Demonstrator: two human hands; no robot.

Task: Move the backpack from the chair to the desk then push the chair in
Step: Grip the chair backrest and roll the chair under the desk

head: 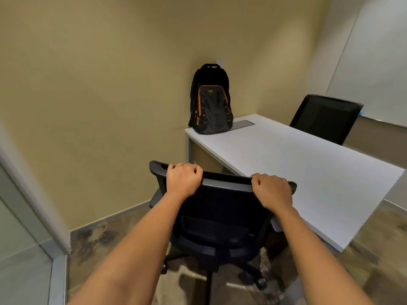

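Hands: your left hand (184, 180) and right hand (273, 190) have fingers clamped over the chair (220, 208) back's top edge.
Backpack (211, 100): upright on the desk (297, 164), far left corner, against the wall.
Around: second chair (326, 117) at the far side.
Path: desk edge just beyond your chair.

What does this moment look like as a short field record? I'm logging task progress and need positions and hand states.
backpack: black with orange trim, upright on the far corner of the desk, by the wall
desk: white top
near chair: black mesh office chair, seat bare, not yet pushed under the desk
left hand: gripping the top edge of the near chair's backrest
right hand: gripping the same edge
second chair: black, at the far side of the desk
step left: push chair in
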